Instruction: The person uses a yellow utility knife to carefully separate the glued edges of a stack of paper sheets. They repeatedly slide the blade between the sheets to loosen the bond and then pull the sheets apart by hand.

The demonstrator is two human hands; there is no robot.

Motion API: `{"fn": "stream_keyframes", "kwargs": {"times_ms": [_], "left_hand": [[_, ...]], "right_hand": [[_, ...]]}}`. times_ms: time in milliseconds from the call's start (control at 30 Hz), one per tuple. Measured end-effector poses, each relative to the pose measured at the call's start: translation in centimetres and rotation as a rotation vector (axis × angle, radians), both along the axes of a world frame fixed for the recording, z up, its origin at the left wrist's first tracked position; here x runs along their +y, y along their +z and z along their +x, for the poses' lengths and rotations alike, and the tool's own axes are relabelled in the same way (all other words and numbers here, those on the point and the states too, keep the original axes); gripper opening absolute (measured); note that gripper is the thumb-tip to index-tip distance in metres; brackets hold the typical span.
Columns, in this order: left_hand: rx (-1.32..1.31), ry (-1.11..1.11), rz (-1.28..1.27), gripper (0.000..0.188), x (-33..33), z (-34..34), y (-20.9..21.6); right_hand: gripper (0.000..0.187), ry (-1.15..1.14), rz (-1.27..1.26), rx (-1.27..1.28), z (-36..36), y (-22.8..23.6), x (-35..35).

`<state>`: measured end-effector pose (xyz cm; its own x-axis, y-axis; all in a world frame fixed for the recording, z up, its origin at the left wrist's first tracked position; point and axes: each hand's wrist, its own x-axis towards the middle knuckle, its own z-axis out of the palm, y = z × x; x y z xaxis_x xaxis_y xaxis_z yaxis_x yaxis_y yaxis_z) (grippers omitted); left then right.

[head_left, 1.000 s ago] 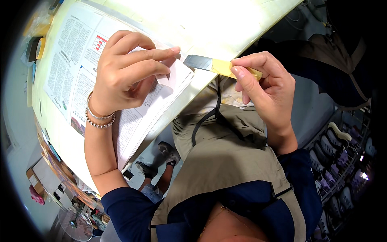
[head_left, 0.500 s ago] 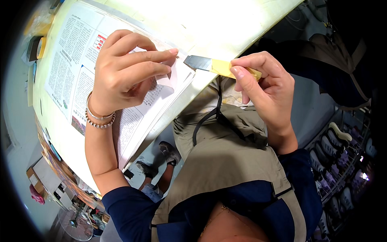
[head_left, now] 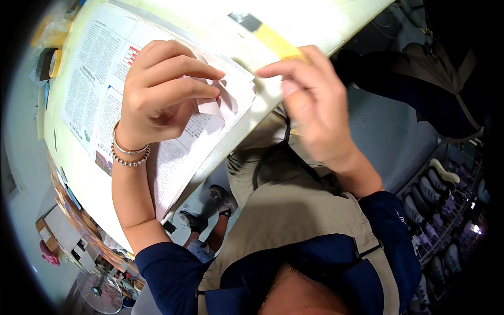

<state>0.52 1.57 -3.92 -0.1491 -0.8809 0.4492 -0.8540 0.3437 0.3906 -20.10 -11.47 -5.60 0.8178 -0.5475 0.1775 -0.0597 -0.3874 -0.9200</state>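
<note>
Between the preceding views and this one, the right hand [head_left: 317,105] shifts inward and turns, placing its fingers near the ragged corner of the newspaper stack [head_left: 100,68]. The scraper [head_left: 279,43] now points up and away, its blade [head_left: 244,21] above the table rather than at that corner. As judged from these positions, the corner is free of the tool and accessible to the fingertips. The left hand [head_left: 163,89] keeps nearly the same position over the stack.

Materials, in descending size: the table [head_left: 357,23] has a pale, smooth, hard-looking top. The bib apron [head_left: 296,210] is matte khaki cloth with soft folds. The newspaper is thin, flat, printed and layered, lying at the table edge nearest the person. The right hand, motion-blurred, retains the scraper handle; thumb and forefinger tips are apart. The left hand's fingers are spread and bent; its thumb is hidden, so whether it grips cannot be determined. The scraper has a straight yellow handle and a flat, dark metallic blade. Beneath the left fingers, a pale curled sheet [head_left: 211,108] forms a loose roll. The wrist bracelet [head_left: 130,162] consists of round, shiny beads.
</note>
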Motion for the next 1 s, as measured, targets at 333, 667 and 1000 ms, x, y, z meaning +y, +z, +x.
{"fn": "stream_keyframes", "kwargs": {"times_ms": [333,667,1000], "left_hand": [[-0.004,0.029,-0.040,0.028,0.0,-0.2,0.3],[-0.039,0.021,-0.063,0.024,0.0,-0.4,0.7],[-0.067,0.018,-0.021,0.020,0.2,-0.2,0.3]], "right_hand": [[0.014,-0.079,-0.038,-0.003,4.1,-2.1,2.4],[0.014,-0.060,0.052,-0.001,4.0,-2.3,2.3],[0.018,-0.095,-0.252,-0.031,2.1,-1.5,-0.4]]}}
